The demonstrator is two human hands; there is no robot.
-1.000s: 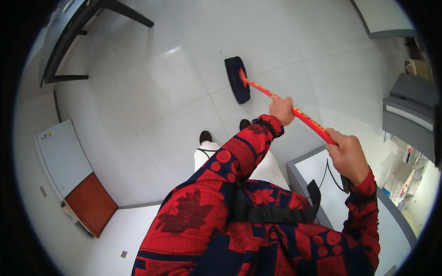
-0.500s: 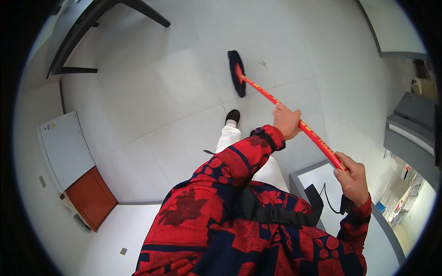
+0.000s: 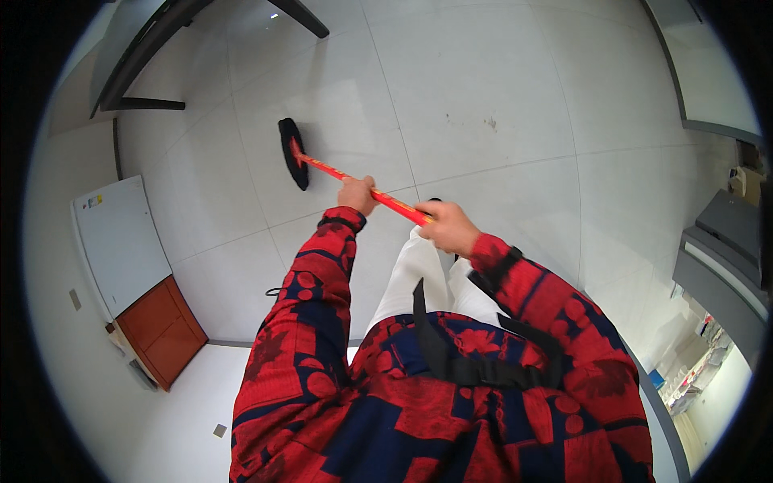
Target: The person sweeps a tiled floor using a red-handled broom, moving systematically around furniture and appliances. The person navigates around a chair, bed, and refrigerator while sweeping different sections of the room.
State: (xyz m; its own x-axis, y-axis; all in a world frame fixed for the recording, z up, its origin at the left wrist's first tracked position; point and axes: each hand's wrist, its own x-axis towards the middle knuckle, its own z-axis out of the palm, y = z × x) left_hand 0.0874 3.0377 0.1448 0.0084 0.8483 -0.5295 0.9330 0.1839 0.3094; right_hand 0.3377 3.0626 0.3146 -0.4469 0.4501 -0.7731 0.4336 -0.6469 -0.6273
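Note:
A flat mop with a red handle and a dark fabric head [image 3: 293, 154] lies against the pale tiled floor, left of centre. My left hand [image 3: 358, 196] wraps round the lower part of its handle [image 3: 394, 205]. Closer to me, my right hand [image 3: 449, 229] grips the same handle near its upper end. The pole slants from my right hand down to the head on the far left. Brownish stains [image 3: 490, 124] mark the tiles to the right of the mop.
Dark table legs [image 3: 294, 16] stand at the far left. By the left wall is a white cabinet with a reddish-brown lower door [image 3: 163, 332]. Grey furniture [image 3: 721, 266] and a shelf of small items line the right side. My legs in white trousers [image 3: 411, 278] are below my hands.
The mop head has swept left across the floor, away from the stains. Both hands have moved left with the handle, the right one by much more.

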